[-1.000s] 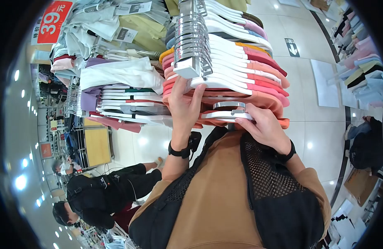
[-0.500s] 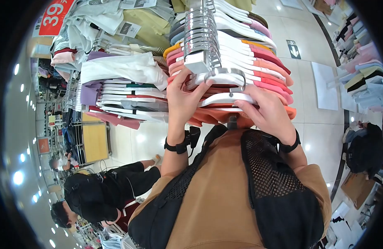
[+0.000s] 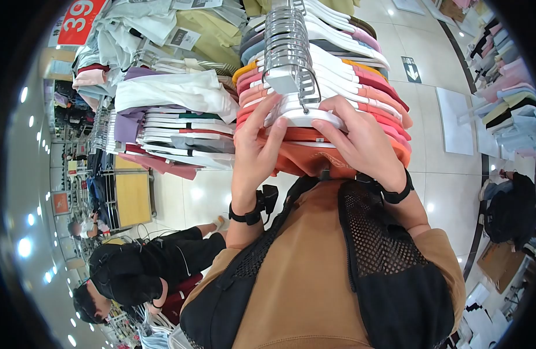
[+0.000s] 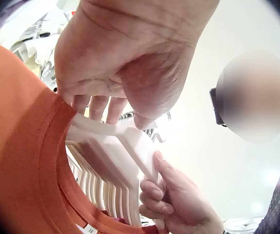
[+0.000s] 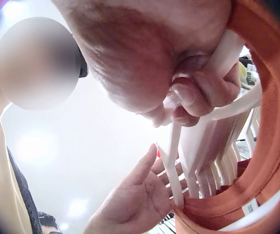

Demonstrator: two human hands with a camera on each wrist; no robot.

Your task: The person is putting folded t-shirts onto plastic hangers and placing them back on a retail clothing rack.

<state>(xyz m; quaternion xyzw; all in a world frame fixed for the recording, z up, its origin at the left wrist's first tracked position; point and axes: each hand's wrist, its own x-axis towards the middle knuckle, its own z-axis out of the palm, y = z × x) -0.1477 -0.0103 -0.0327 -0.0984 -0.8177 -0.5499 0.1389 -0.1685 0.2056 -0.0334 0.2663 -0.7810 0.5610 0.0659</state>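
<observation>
A white clothes hanger [image 3: 306,119] with an orange shirt [image 3: 306,160] on it is at the near end of the rail [image 3: 282,78], its hook up at the rail's end. My right hand [image 3: 367,142] pinches the right side of this hanger; the right wrist view shows the curled fingers [image 5: 198,95] round the white plastic. On the hanger's left side is my left hand [image 3: 256,148], thumb on the near side and fairly straight fingers [image 4: 98,108] behind. The shirt's round neckline [image 4: 57,141] hangs below both hands.
Behind stand many white hangers with red, pink and coral shirts [image 3: 384,93]. To the left are another row of hung clothes [image 3: 186,136] and a red price sign [image 3: 79,22]. A person in black [image 3: 134,267] is at the lower left. Tiled floor [image 3: 425,128] lies right.
My right hand has moved the hanger with the orange shirt forward, up to the rail's end. The left hand stays by the row's near end, its thumb now at this hanger.
</observation>
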